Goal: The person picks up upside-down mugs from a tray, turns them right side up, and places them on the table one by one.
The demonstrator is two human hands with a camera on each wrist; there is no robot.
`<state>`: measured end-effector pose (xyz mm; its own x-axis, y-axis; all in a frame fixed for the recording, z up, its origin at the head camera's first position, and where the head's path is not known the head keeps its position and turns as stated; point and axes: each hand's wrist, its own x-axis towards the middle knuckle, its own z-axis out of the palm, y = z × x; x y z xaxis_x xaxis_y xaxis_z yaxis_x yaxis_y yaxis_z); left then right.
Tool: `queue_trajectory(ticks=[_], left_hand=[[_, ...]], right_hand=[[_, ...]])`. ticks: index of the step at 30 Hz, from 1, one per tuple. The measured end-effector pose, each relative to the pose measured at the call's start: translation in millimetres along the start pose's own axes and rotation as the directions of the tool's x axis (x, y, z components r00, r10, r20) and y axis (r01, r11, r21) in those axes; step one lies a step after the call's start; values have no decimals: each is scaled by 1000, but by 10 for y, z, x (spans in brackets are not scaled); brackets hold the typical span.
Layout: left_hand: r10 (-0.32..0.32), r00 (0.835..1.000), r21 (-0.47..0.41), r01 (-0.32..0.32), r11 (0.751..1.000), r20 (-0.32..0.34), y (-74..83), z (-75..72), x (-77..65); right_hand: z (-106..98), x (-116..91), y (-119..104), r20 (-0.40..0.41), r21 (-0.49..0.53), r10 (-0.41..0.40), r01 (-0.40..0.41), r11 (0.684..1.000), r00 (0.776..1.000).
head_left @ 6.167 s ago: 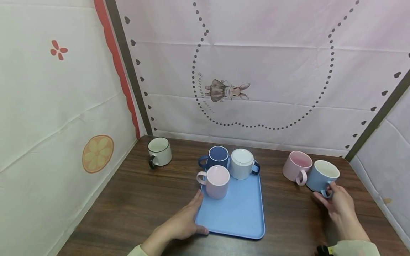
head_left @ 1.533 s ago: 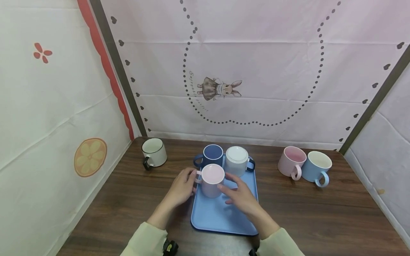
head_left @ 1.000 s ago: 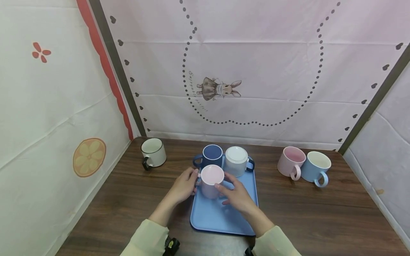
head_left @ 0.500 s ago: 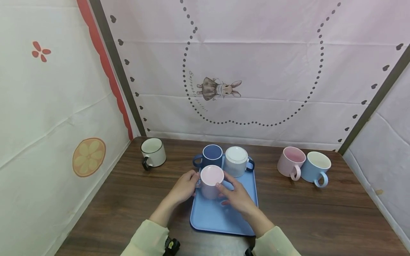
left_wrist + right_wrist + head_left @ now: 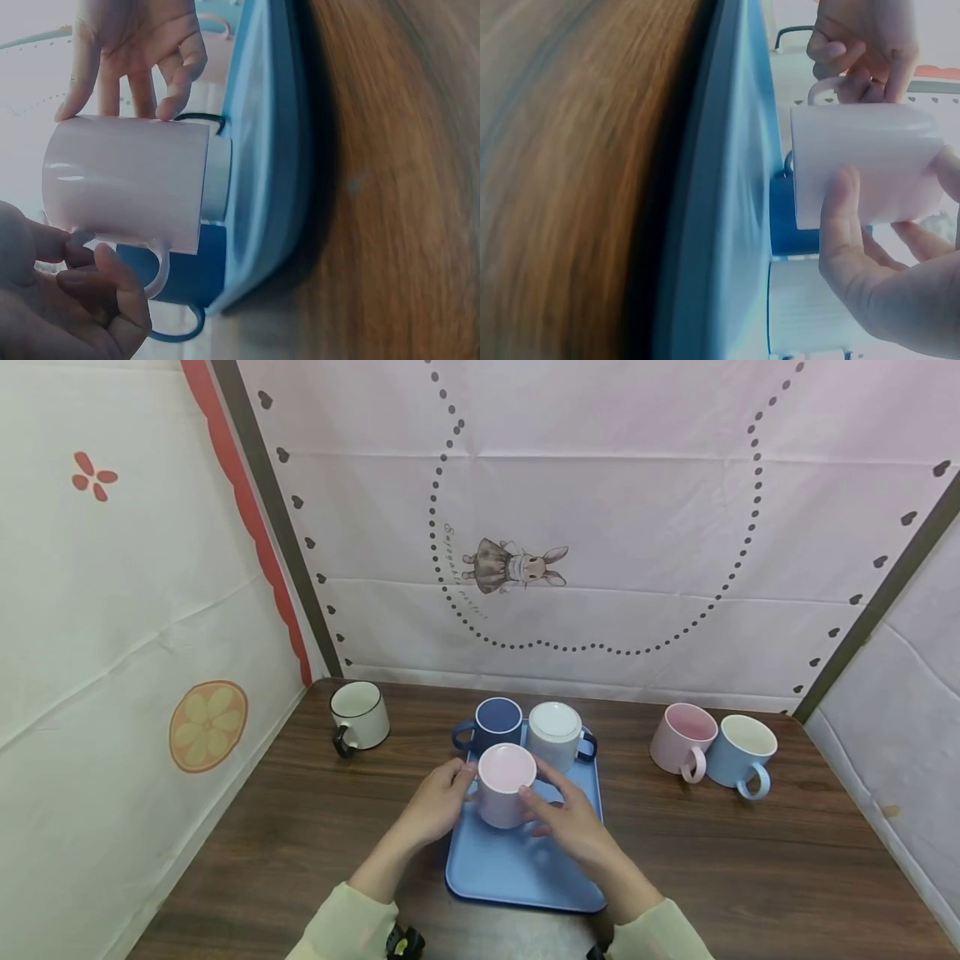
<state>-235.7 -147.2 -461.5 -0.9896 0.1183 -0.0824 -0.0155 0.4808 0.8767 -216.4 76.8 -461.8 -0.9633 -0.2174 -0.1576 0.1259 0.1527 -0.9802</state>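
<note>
Both hands [image 5: 435, 803] [image 5: 574, 828] pinching pale pink mug [image 5: 502, 789], left at handle [image 5: 162, 268], now lifted off blue tray [image 5: 510, 878]

A small booth [image 5: 112, 610] around a wooden desk [image 5: 300, 835]: pale, creased, printed cloth [image 5: 637, 527] closes in the back and both sides, bearing a sideways rabbit [image 5: 510, 567], an orange slice [image 5: 208, 727] and a red flower [image 5: 101, 491]. Whether it stands in a home or a lab cannot be told.

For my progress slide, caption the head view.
Left grip and right grip hold an upside-down pink mug over a blue tray, a navy mug and a white mug behind.
</note>
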Motion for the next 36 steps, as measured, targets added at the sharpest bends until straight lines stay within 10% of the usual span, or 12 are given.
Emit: queue_trajectory(ticks=[24,36], left_hand=[[75,995,-20,-73,997,71,419,268,-431],[115,991,-30,-113,993,74,473,356,-511]], right_hand=[[-631,-410,-14,179,-139,-113,138,981,977],[-627,-499,-11,131,-203,-132,157,967,983]])
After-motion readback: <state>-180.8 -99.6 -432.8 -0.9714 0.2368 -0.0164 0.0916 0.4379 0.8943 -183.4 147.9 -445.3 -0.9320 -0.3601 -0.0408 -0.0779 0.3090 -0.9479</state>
